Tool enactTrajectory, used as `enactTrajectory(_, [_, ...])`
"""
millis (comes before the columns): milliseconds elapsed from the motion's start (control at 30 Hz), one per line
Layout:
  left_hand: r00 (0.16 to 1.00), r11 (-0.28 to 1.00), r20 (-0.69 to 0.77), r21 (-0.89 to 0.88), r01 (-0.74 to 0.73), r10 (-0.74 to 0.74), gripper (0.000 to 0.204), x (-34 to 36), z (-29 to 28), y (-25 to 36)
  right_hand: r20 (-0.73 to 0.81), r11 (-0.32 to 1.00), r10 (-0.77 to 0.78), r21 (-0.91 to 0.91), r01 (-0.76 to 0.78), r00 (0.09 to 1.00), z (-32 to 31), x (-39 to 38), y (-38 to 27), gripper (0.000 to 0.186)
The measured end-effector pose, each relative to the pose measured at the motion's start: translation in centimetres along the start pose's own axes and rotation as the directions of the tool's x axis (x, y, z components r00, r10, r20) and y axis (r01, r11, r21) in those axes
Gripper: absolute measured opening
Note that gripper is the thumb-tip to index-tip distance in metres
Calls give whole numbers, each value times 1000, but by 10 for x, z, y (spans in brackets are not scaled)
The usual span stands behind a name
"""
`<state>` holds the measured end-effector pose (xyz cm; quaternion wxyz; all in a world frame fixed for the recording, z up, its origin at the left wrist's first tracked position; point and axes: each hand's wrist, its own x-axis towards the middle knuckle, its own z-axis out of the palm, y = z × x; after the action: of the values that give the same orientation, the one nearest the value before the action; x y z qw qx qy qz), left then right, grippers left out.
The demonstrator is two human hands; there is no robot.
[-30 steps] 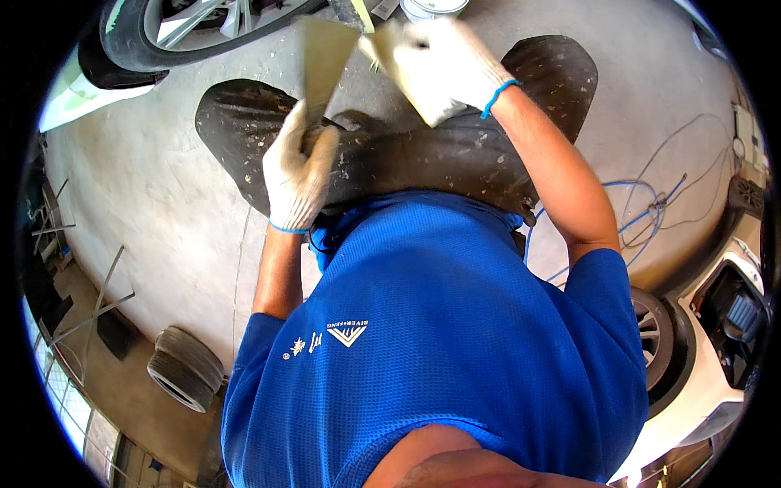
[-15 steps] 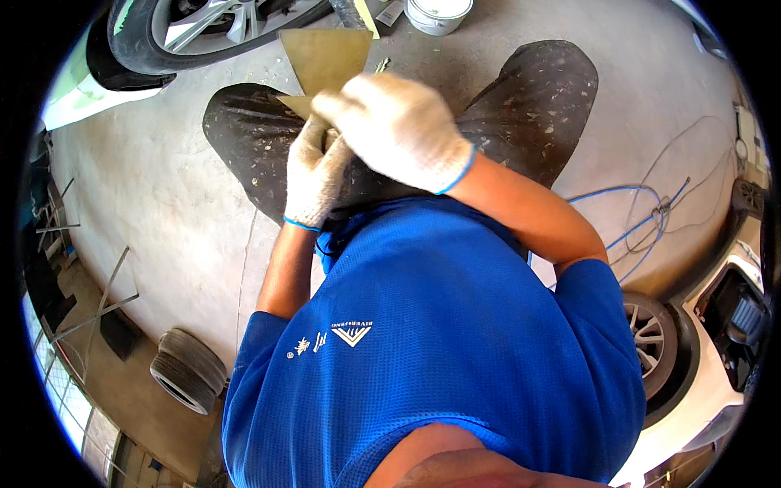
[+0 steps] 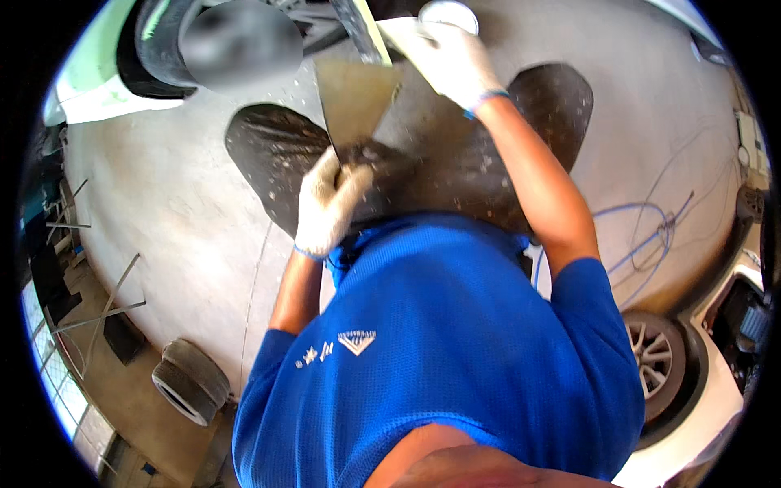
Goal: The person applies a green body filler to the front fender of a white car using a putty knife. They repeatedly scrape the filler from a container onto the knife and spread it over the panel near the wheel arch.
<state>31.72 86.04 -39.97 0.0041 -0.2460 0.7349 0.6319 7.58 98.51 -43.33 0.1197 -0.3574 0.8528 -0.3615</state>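
Note:
My left hand (image 3: 329, 203), in a white glove, grips the lower corner of a stiff brown sheet (image 3: 358, 102) that stands up over my lap. My right hand (image 3: 447, 61), also gloved, is stretched forward past the sheet's top right corner, close to a white round tub (image 3: 447, 12) on the floor. Something pale and flat shows at its fingertips; whether the hand grips it I cannot tell. A grey strip with a yellow edge (image 3: 362, 28) pokes out above the sheet. My dark, paint-specked trousers (image 3: 268, 154) spread to both sides below.
A car tyre (image 3: 154, 49) stands at the top left on the concrete floor (image 3: 179, 211). Blue cable (image 3: 651, 236) loops at the right. A white car's wheel (image 3: 655, 358) is at the lower right. Two stacked tyres (image 3: 187, 378) lie at the lower left, with metal frames (image 3: 98, 301) beside them.
My right hand has left the spot over my left hand and reached forward toward the tub. The brown sheet now stands more upright in my left hand.

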Motion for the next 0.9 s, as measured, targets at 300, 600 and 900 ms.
enactTrajectory(300, [951, 989, 282, -35, 145, -129, 23, -15, -10, 3, 267, 762, -79, 637, -115, 960, -19, -74, -50, 31])
enactTrajectory(600, [952, 944, 82, -125, 304, -296, 22, -103, -69, -17, 364, 747, 172, 558, -361, 916, -36, -122, -31, 28])
enactTrajectory(900, [988, 741, -55, 655, 146, -147, 26, -130, -53, -10, 251, 854, 43, 493, -166, 967, -33, -105, -31, 31])
